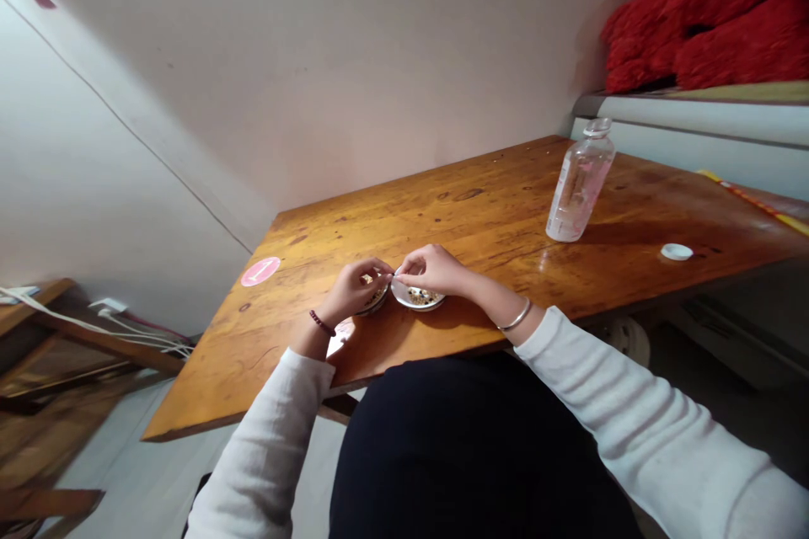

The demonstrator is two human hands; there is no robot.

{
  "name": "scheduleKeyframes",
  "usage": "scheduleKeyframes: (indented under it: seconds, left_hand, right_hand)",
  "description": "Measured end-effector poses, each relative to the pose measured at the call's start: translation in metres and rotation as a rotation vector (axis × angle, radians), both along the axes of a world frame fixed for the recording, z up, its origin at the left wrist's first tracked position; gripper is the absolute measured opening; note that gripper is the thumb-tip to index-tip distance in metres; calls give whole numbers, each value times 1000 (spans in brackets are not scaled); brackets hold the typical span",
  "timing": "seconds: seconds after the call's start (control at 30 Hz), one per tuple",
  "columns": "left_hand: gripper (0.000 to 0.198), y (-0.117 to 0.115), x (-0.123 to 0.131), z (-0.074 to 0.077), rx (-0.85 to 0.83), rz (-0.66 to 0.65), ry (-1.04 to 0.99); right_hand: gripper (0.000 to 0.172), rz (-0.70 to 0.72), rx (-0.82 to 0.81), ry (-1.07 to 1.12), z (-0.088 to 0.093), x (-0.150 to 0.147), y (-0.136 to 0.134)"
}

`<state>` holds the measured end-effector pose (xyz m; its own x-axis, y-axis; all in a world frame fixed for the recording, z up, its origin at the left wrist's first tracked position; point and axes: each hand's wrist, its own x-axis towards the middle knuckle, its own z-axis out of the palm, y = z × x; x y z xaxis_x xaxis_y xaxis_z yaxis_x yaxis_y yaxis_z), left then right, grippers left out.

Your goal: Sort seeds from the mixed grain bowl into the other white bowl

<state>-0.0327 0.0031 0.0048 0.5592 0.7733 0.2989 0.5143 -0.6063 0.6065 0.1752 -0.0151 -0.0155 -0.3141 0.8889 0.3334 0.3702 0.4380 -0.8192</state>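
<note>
Two small white dishes stand side by side near the table's front edge. My left hand (357, 285) is over the left dish (379, 303), mostly covering it. Small dark and tan pieces (422, 296) lie in the right dish (436, 303), under my right hand (435, 269). Both hands are closed in a pinch, and their fingertips come together above the gap between the dishes. A tiny dark spot shows at the fingertips; what it is, I cannot make out. Beside my left wrist lies a flat, pale, shiny round thing (341, 337), partly hidden.
On the wooden table (303, 312), a clear uncapped bottle (578, 185) stands at the right, with a white cap (676, 252) nearby. A pink round sticker (260, 271) is at the left. A yellow and red stick (758, 202) lies far right. Red fluffy fabric (714, 25) sits behind.
</note>
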Motion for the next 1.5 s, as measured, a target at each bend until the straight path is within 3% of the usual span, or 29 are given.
scheduleKeyframes:
  seconds: [1.5]
  left_hand:
    - [38,0,2,1,-93,10,11]
  right_hand:
    - [19,11,11,-9,-1,1,0]
